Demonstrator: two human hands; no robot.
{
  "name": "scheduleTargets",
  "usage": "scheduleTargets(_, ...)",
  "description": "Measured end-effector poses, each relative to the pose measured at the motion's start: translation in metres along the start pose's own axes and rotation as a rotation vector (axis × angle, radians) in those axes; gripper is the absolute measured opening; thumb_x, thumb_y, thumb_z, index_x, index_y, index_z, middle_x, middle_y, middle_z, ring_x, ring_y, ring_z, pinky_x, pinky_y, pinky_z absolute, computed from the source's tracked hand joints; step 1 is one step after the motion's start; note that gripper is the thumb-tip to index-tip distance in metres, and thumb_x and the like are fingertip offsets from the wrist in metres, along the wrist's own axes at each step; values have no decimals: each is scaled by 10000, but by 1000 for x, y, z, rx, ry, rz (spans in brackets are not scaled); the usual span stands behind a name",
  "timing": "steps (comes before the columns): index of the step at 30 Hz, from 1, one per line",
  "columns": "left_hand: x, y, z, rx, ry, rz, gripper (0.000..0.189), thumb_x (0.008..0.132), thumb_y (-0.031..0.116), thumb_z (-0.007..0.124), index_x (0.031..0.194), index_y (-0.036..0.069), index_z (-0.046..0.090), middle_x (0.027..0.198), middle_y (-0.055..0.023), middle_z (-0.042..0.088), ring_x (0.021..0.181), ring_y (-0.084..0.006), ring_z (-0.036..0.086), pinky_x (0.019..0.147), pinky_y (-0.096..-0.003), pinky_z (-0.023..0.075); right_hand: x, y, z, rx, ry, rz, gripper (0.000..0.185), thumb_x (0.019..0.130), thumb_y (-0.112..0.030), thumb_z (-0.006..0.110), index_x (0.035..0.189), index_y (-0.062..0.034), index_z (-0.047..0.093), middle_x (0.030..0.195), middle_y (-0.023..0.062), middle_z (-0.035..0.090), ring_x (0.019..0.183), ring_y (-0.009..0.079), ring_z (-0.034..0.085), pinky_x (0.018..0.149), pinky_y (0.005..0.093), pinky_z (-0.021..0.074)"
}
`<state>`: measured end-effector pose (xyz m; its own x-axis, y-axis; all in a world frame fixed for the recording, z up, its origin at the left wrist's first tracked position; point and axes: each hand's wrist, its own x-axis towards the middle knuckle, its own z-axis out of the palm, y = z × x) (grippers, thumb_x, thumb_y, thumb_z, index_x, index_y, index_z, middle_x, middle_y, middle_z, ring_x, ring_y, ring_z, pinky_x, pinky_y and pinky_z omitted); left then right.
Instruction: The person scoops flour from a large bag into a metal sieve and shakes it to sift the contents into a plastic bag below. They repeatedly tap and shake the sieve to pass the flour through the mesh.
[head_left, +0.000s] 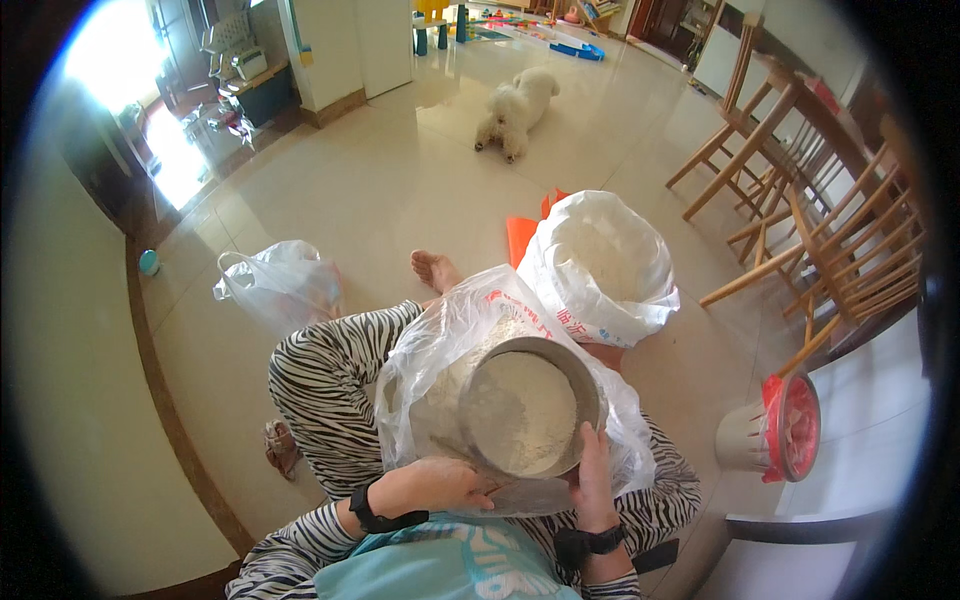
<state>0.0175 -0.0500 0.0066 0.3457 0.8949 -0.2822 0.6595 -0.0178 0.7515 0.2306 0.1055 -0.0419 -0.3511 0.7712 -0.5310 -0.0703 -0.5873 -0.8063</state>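
A round metal sieve (592, 382) with pale flour (536, 420) in it is over a clear plastic bag (442, 330) on my lap; more flour lies inside the bag. My right hand (595, 472) holds the sieve's near right rim, thumb up along its wall. My left hand (442, 484) is at the near left, beside the sieve and over the bag's near edge; its fingertips are curled, and whether they pinch the plastic is not clear. Just beyond, to the right, stands a white woven sack (652, 247), its top rolled down, holding flour.
A tied-looking white plastic bag (289, 289) lies on the tiled floor at left. Orange plastic (520, 238) is beside the sack. A lined bin (742, 439) stands at right, near wooden chairs (832, 277). A white dog (525, 105) lies ahead, with toys behind it.
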Motion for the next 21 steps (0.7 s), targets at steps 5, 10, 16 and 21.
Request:
scheduleTargets(5,1,-8,5,-66,-21,69,448,1028,429,503,1000,15,671,931,-200,679,870,-396,641,779,-469,514,2,4,4,-68,92,-144,530,1025,-378,508,1441,-66,407,1310,129,569,1159,272,629,814,444,612)
scheduleTargets(10,-2,-17,9,-66,-89,-1,418,1036,400,498,1166,30,640,1075,-201,676,978,-414,637,845,-480,513,1,1,12,-32,-69,-48,491,1037,-353,477,1400,-24,448,1310,137,585,1149,282,640,830,482,599)
scheduleTargets(16,-12,-19,4,-160,-100,50,403,1020,389,527,1197,44,639,1042,-201,684,949,-415,643,827,-471,516,1,-2,14,-108,-10,11,526,1021,-382,489,1429,-71,376,1273,134,578,1084,281,657,714,419,630)
scheduleTargets(21,-14,-8,-1,-27,-102,15,280,990,287,560,1064,26,628,975,-175,665,930,-391,628,806,-453,501,5,5,13,-47,-14,-87,537,1022,-381,506,1441,-61,404,1309,132,575,1119,264,640,787,410,617)
